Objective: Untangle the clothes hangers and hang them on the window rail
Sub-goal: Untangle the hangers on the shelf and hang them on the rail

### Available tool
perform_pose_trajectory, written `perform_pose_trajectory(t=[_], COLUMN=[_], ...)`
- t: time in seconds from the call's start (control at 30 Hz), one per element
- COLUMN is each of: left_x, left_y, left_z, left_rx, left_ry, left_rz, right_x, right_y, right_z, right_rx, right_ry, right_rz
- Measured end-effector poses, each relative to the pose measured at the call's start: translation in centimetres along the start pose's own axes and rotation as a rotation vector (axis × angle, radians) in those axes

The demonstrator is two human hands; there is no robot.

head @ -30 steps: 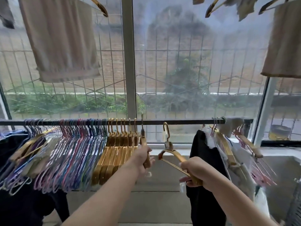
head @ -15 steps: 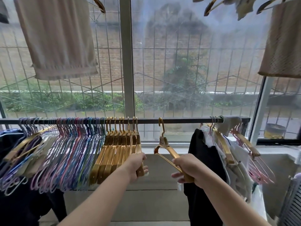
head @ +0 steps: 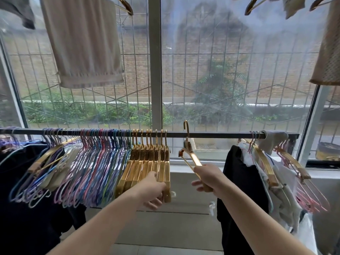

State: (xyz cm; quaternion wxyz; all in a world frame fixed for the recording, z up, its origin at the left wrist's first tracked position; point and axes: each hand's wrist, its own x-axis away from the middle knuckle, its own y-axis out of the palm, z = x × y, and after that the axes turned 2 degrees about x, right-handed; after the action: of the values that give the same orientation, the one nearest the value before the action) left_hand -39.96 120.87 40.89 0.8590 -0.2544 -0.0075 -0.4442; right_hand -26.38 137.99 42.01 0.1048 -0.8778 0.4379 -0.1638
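A black window rail [head: 211, 134] runs across the view at mid height. My right hand [head: 207, 178] grips one arm of a gold hanger [head: 190, 155], whose hook rises just above the rail right of the middle. My left hand [head: 153, 190] holds the lower end of the rightmost hanger in a row of gold hangers [head: 147, 162] on the rail. Left of them hang several thin coloured wire hangers [head: 88, 162].
Black clothing [head: 237, 181] and a tangle of gold and pink hangers with light garments [head: 287, 172] hang at the rail's right end. Dark clothes [head: 22, 199] hang at far left. Beige towels hang overhead. The window frame post [head: 155, 61] stands behind the rail.
My right hand has lifted the gold hanger so its hook now stands above the rail. My left hand has pushed the last gold hanger left against the row.
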Motion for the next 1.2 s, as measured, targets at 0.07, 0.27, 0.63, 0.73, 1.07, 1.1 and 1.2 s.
perform_pose_trajectory(t=[0.07, 0.27, 0.63, 0.73, 1.07, 1.1, 1.2], left_x=[0.4, 2.1, 3.6, 4.3, 3.8, 3.1, 0.9], left_y=[-1.0, -3.8, -7.0, -7.9, -14.2, -15.4, -18.9], left_z=[-0.4, -2.5, -6.0, -7.1, -10.6, -11.1, -13.0], left_rx=[0.018, 0.078, 0.223, 0.233, 0.232, 0.191, -0.175], left_ry=[-0.009, -0.033, -0.088, -0.123, -0.138, -0.115, -0.011], left_rz=[0.017, 0.064, 0.127, 0.149, 0.271, 0.300, 0.420], right_x=[-1.2, -3.0, -6.4, -6.7, -3.3, -2.8, -1.7], right_y=[0.8, 4.4, 10.7, 10.9, 15.1, 16.3, 19.6], right_z=[-0.2, 0.8, 4.0, 4.0, -1.4, -2.2, -4.3], right_rx=[0.023, 0.170, 0.515, 0.540, 0.774, 0.807, 0.870], right_ry=[-0.001, -0.052, -0.162, -0.134, -0.504, -0.537, -0.635], right_rz=[-0.013, -0.006, 0.041, 0.039, 0.288, 0.274, 0.198])
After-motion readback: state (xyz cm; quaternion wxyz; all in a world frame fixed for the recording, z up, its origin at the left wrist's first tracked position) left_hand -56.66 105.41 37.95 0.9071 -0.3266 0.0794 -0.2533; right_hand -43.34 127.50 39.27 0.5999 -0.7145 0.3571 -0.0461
